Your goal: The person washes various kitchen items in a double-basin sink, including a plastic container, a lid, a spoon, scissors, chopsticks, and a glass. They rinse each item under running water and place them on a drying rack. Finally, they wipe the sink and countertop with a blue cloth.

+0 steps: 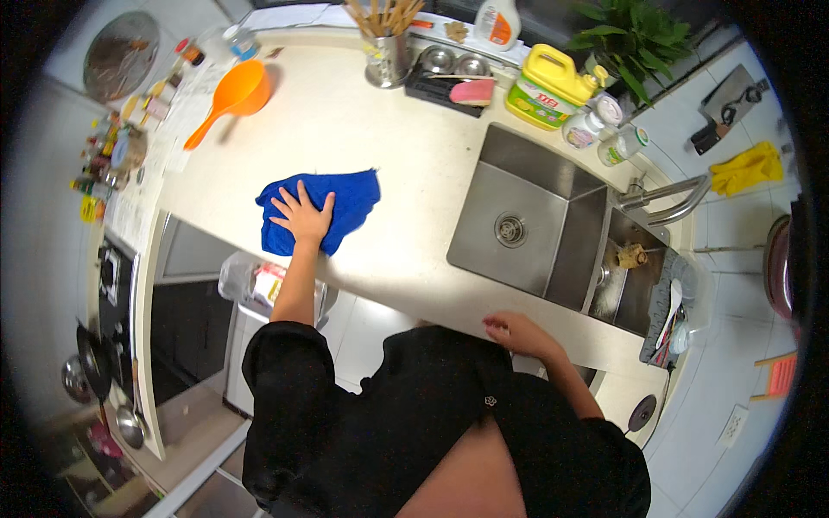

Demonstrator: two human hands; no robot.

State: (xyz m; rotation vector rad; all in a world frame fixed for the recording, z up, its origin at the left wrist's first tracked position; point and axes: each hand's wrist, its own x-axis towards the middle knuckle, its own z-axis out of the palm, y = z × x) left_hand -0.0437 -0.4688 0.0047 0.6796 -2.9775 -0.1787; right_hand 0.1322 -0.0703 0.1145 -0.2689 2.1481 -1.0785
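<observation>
My left hand [302, 216] lies flat with spread fingers on a blue cloth [352, 200], pressing it against the pale countertop [414, 164]. The cloth is spread out and a little creased, its near edge close to the counter's front edge. My right hand [515, 333] hangs loosely at the counter's front edge, below the sink [535, 226]. Its fingers are slightly bent and a little apart, and I see nothing in them. An orange ladle-shaped water scoop [240, 93] rests on the counter beyond the cloth, to the left.
Along the back stand a metal holder [387, 62] of chopsticks, a black rack [449, 89] with a pink sponge, a yellow jug [549, 89] and white bottles. A faucet [669, 200] rises at the sink's right. Jars [108, 164] line the left; a bin [259, 285] stands below.
</observation>
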